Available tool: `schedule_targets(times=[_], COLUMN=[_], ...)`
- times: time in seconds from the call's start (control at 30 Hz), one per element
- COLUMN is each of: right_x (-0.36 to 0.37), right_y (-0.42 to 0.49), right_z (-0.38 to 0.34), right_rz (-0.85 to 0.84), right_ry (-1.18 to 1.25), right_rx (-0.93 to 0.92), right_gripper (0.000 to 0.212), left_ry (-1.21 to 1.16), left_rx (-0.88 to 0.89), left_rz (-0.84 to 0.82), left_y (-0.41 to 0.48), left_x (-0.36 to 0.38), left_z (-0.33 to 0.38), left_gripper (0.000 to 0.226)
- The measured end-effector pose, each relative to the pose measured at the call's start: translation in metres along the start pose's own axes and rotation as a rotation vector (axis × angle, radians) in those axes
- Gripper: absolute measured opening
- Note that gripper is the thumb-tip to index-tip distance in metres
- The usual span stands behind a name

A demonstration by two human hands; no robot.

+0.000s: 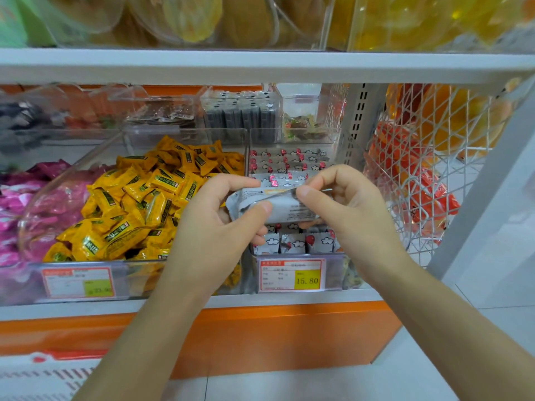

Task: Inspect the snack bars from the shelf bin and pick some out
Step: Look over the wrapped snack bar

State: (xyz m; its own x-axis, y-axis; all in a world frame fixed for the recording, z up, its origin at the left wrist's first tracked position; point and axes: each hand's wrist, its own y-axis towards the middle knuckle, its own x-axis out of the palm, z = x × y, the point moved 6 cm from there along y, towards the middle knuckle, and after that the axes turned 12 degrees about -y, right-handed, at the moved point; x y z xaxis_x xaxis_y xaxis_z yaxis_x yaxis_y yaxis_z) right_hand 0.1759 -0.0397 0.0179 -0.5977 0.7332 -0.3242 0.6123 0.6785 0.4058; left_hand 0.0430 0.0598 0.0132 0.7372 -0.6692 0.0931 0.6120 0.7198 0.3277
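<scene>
head view, close, looking down at shelf bins (pixel 185 134)

Yellow candies (pixel 139 204) beside pink packets (pixel 26 198).

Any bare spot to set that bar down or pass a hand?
The narrow white ledge below the price tags is bare. A hand can pass above the snack-bar bin, under the upper shelf. Yellow candy bin and wire basket are packed.
</scene>
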Motion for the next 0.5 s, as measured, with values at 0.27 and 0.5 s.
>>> schedule_targets(times=[0.27,0.5], right_x=[0.002,0.004], right_y=[-0.001,0.002], right_z=[-0.005,-0.007], right_rz=[0.007,-0.191], right_ry=[-0.054,0.087], right_rx=[-0.055,-0.073], right_gripper=[0.009,0.035], left_ry=[-0.063,-0.121], left_rx=[-0.037,-0.072], left_rz=[0.077,0.153], left_y=[0.001,0.005], left_x=[-0.005,-0.013], left_z=[-0.003,-0.007], left_gripper=[0.008,0.011])
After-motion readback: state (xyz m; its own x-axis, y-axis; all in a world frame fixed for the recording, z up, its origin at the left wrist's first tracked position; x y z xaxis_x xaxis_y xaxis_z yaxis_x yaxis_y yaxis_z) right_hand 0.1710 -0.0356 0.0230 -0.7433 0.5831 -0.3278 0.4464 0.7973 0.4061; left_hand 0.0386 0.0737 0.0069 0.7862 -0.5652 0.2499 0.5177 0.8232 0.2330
